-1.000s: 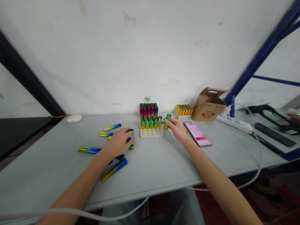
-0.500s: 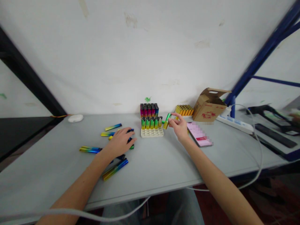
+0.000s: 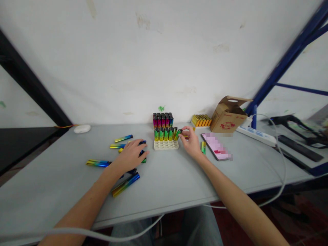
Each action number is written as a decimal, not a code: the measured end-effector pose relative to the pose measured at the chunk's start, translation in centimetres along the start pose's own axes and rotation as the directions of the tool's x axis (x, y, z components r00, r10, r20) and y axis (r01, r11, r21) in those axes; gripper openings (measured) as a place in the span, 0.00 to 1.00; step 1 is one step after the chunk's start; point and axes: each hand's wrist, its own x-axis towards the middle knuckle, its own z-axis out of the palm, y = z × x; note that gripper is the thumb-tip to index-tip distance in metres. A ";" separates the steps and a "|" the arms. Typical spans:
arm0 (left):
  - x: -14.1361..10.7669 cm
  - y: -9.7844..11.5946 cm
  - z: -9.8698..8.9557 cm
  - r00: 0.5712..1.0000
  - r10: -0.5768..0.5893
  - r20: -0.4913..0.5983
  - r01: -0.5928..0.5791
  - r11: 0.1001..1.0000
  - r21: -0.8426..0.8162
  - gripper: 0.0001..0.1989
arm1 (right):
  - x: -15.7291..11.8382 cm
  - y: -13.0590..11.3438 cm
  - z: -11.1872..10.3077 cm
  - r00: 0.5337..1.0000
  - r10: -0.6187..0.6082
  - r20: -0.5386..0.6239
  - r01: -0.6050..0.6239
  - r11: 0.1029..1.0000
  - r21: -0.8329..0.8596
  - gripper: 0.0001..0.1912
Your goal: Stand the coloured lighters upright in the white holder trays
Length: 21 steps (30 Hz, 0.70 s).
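My right hand (image 3: 190, 140) pinches a green-and-yellow lighter (image 3: 177, 135) by its upper end, tilted at the right end of the white tray (image 3: 166, 147). Several green-and-yellow lighters (image 3: 164, 134) stand upright in the tray's back part, while holes show along its front. My left hand (image 3: 132, 155) lies palm down with fingers spread over several loose lighters, which it partly hides. Around it on the table are blue-and-yellow lighters, one (image 3: 126, 184) near my wrist and another (image 3: 123, 138) beyond my fingers. Whether the left fingers touch any is hard to tell.
Behind the tray stands a block of pink-and-blue lighters (image 3: 163, 120). To the right are a tray of yellow-orange lighters (image 3: 201, 120), an opened cardboard box (image 3: 228, 118), a phone (image 3: 216, 147), green-yellow lighters (image 3: 203, 147) and a power strip (image 3: 258, 136). A white case (image 3: 82, 128) lies far left.
My right hand has moved left with the lighter, from beside the tray to its right end. The lighters beside the phone have come into view. My left hand has stayed still.
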 end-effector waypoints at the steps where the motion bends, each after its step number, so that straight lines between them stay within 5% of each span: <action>1: 0.0 0.0 0.0 1.000 -0.002 -0.007 0.002 1.000 -0.007 0.21 | 0.0 0.0 0.0 1.000 0.005 0.002 -0.005 1.000 0.009 0.12; 21: -0.1 -0.1 0.1 1.000 -0.004 -0.003 0.004 1.000 -0.006 0.21 | 0.3 0.6 -0.3 0.997 -0.074 0.034 0.076 0.994 -0.077 0.11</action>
